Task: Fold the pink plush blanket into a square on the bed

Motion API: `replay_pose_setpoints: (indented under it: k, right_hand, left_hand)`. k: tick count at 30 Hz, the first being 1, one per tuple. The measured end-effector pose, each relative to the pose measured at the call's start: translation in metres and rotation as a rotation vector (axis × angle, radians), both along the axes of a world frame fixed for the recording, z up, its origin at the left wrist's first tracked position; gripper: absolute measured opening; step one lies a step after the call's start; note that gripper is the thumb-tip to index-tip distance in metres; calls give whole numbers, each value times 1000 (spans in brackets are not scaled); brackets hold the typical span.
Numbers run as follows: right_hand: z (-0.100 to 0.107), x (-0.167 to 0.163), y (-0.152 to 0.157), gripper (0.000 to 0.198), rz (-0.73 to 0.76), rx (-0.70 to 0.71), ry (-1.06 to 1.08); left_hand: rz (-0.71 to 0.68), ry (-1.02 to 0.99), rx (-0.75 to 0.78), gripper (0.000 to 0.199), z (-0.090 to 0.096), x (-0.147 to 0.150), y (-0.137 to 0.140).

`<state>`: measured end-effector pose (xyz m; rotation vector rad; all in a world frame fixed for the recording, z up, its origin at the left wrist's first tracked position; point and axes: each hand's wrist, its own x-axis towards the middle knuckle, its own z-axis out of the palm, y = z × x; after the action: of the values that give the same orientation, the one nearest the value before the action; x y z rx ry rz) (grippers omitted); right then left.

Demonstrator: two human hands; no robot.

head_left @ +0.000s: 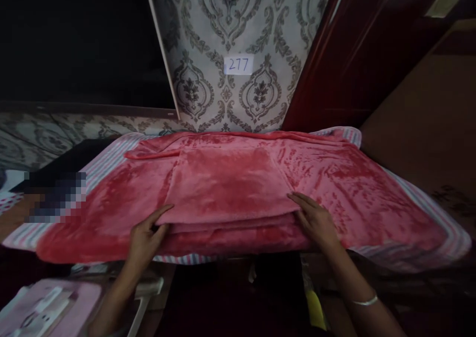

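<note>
bare left forearm [119, 285], bare right forearm [347, 270], slim silvery bracelet [366, 303] circling the right one at 4 o'clock, dark clothing [230, 312] at 6 o'clock, its details lost in shadow

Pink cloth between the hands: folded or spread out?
Folded, it appears: the pink cloth shows stacked layers along its near edge, with the left hand and right hand at its corners.

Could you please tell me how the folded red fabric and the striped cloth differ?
The folded red fabric looks plain and plush; the striped cloth has pale bands. The left hand and right hand hold the folded red fabric's near edge, while neither holds the striped cloth. Both show pink.
</note>
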<state>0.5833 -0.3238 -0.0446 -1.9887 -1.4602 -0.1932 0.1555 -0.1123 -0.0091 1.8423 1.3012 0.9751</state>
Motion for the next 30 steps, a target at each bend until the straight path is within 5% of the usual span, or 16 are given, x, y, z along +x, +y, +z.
replay_pose_setpoints:
  k: [5, 11, 17, 23, 30]
  right_hand:
    - [-3, -3, 0, 43, -76, 111, 172]
    - [11, -7, -1, 49, -148, 145, 298]
    - [15, -22, 3, 96, -251, 111, 1000]
    - [10, -20, 2, 67, -110, 290, 1322]
    - [12, 21, 40, 51, 108, 203, 1419]
  left_hand:
    - [-21, -399, -565, 68, 14, 1, -1]
    - [53, -757, -748, 40, 28, 9, 10]
    - [156, -731, -687, 39, 37, 28, 24]
    - [160, -733, -684, 35, 34, 38, 47]
    - [44, -789, -668, 36, 49, 61, 78]
